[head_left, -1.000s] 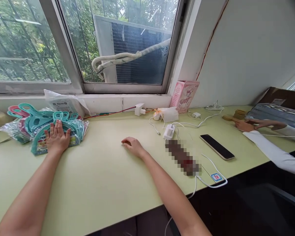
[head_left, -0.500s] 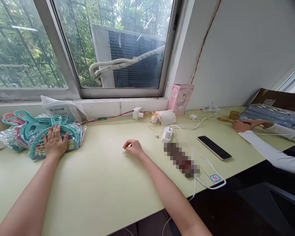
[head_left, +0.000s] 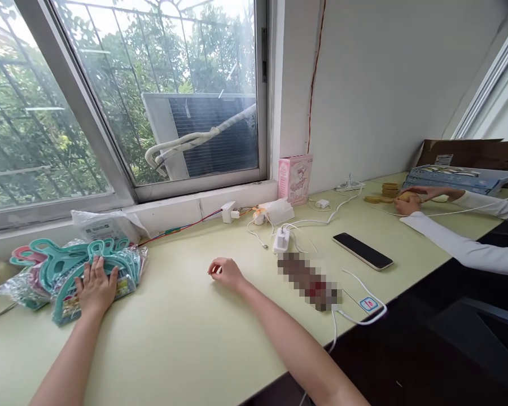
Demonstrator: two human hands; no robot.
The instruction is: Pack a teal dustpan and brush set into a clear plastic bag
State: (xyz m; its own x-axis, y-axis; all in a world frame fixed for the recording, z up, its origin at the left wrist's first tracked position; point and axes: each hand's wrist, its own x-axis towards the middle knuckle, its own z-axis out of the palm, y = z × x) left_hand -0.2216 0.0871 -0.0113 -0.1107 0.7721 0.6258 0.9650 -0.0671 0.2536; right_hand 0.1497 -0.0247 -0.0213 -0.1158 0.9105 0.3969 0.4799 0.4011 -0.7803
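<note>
On the left of the table, my left hand (head_left: 96, 286) lies flat with spread fingers on top of a clear-wrapped teal plastic piece (head_left: 61, 299). It has a curved rim, looped ends and a colourful printed part under the palm. More wrapped teal pieces and a pink piece (head_left: 22, 255) are heaped beside and behind it. My right hand (head_left: 231, 274) rests on its side on the bare middle of the table, its fingers curled in toward the thumb. Nothing shows in its grasp, and it touches only the tabletop (head_left: 173, 338).
Right of my right hand lie a blurred-out object (head_left: 307, 279), white cables, a white power adapter (head_left: 281, 241) and a phone (head_left: 363, 251). A pink box (head_left: 295, 179) stands by the wall. At far right, another person's hands (head_left: 412, 200) hold a yellowish-brown item near cardboard boxes.
The view has tilted up and turned slightly right. My left hand stays on the wrapped teal piece, and my right hand stays curled on the table. The other person's hands now hold a yellowish-brown item.
</note>
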